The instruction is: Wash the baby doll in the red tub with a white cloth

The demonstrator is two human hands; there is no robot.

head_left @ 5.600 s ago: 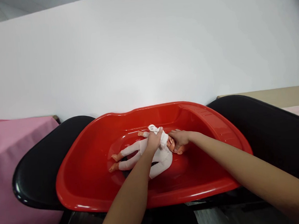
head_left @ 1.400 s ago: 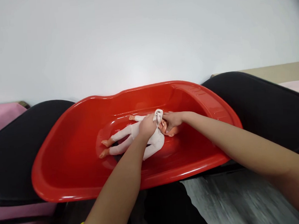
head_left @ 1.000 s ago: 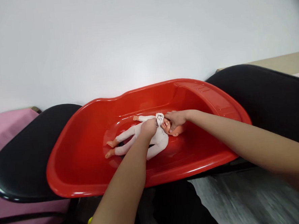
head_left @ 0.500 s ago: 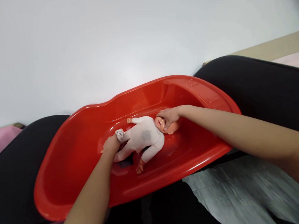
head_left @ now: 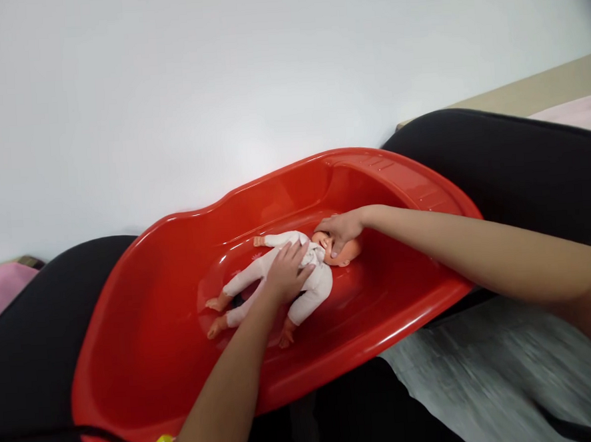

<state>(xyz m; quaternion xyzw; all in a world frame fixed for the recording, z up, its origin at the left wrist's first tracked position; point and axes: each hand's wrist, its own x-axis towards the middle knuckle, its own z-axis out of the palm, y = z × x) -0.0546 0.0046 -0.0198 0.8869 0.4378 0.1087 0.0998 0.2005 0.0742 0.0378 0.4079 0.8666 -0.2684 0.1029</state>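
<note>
Here the left hand (head_left: 286, 275) lies flat, palm down, on the chest of the baby doll (head_left: 279, 282), its fingers spread and reaching toward the doll's neck; the forearm runs up from the lower edge of the view across the near rim of the red baby bathtub (head_left: 149, 363). Its grip is wide, pressing on the doll and closed around nothing. The right hand (head_left: 341, 230) comes in from the right over the tub's rim, the arm nearly straight, and cups the top and face of the doll's head (head_left: 345, 252), fingers curled down over it in a loose hold.

The doll lies on its back in the tub's basin, head toward the tub's wider ribbed end and bare feet toward its narrower end. It wears a white one-piece suit; its far arm stretches out toward the tub's back wall, the near arm bends down toward the near rim, and the legs lie slightly apart. The tub sits tilted across two black rounded seats (head_left: 512, 168), one under each end.
</note>
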